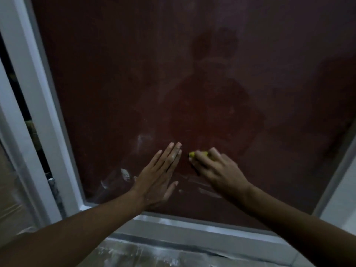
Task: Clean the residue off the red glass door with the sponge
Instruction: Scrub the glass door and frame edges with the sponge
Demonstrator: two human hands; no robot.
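Observation:
The red glass door [192, 74] fills most of the view, dull and hazy, with a dim reflection of a person in it. White residue smears [125, 173] sit low on the glass, left of my hands, and streaks [208, 190] run under my right wrist. My left hand [159, 176] lies flat against the glass with straight fingers. Just to its right, my right hand [215, 168] presses a yellow sponge [192, 154] to the glass; only the sponge's left end shows past my curled fingers.
A white door frame [38, 105] runs down the left side, with a dark gap [23, 105] beyond it. The frame's bottom rail [192, 226] crosses below my arms. Under it lies a dusty, white-flecked floor [144, 255]. A pale frame edge [339, 180] rises at the right.

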